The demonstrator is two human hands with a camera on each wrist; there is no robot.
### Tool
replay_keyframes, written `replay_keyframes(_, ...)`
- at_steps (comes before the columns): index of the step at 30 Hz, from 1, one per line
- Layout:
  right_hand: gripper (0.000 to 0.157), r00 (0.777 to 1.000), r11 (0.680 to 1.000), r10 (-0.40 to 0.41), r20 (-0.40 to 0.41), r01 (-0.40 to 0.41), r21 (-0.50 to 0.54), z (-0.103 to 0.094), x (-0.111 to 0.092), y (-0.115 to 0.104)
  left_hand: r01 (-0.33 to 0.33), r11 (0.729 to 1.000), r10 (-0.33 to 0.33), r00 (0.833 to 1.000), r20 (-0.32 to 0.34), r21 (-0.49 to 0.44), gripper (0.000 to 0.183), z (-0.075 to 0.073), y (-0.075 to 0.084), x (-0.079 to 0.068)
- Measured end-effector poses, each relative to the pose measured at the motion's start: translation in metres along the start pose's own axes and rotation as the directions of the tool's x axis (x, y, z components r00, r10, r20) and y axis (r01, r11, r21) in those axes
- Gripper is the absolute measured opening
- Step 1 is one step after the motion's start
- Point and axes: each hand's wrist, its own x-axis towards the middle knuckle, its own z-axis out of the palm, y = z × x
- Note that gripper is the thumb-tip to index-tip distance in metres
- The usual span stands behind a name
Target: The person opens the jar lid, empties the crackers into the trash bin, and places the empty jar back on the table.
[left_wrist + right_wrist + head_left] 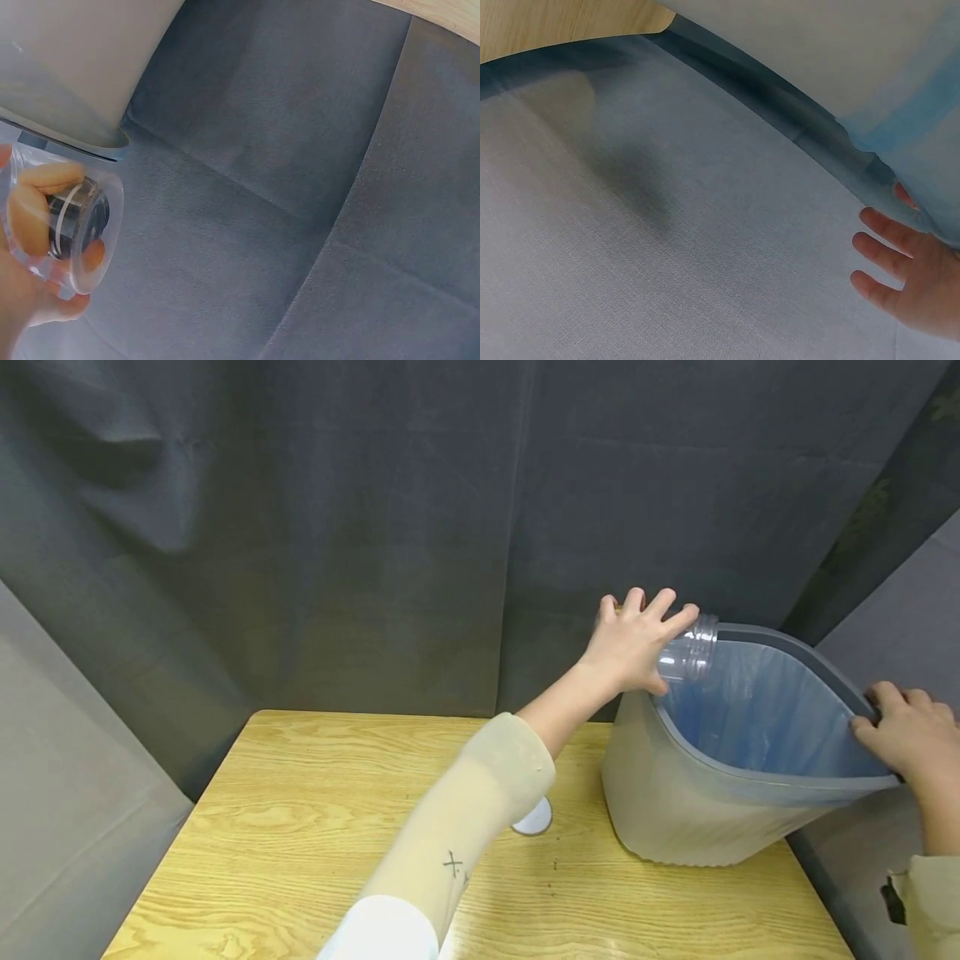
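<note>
My left hand (pixel 628 643) holds a clear plastic jar (pixel 692 653) on its side, with its ridged neck over the left rim of a grey trash bin (pixel 675 810). In the left wrist view several tan rounded pieces (pixel 30 219) and a black cylinder (pixel 73 217) with a pale stripe show inside or through the jar; what they are I cannot tell. The bin stands tilted and has a bluish liner (pixel 757 714). My right hand (pixel 911 731) grips the bin's right rim, its fingers on the outer side in the right wrist view.
A wooden table (pixel 337 810) lies below, with a small white disc (pixel 534 818) on it, partly hidden by the left sleeve. Dark grey curtain (pixel 375 543) hangs behind the table, and grey cloth panels stand at both sides.
</note>
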Motion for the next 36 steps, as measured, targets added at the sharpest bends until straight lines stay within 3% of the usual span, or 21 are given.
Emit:
replay_keyframes(18,0.042,1.0,1.0,0.0,0.004,0.0,0.005,0.003,0.002,0.005,-0.086,0.992,0.082,0.996,0.037,0.097,0.093,-0.006,0.009,0.004)
replay_keyframes(36,0.042,1.0,1.0,0.006,-0.004,-0.006,0.009,0.003,0.002,0.004,-0.17,0.969,0.169,0.985,0.023,0.18,0.085,-0.007,0.013,0.005)
